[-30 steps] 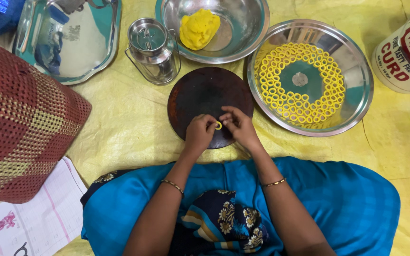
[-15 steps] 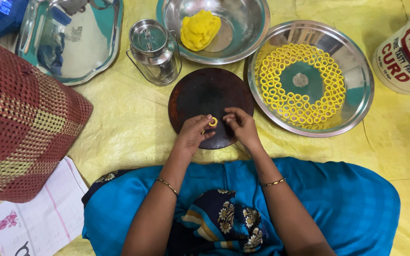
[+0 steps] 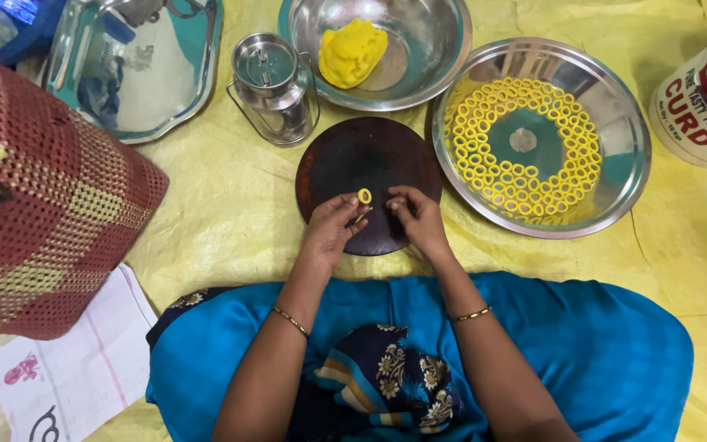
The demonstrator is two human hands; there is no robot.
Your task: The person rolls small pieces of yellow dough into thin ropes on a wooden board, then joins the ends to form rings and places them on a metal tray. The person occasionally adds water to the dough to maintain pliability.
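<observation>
A small yellow dough ring sits pinched in the left hand's fingertips over the round dark wooden board; the right hand curls beside it, fingers narrowed, holding nothing visible. Matching rings fill the steel plate; a dough lump rests in the steel bowl.

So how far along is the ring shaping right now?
Done: rows of yellow rings fill most of the steel plate, its centre bare. In hand: the left hand holds one small ring over the dark round board, the right hand beside it. Left: a dough lump in the bowl.
</observation>
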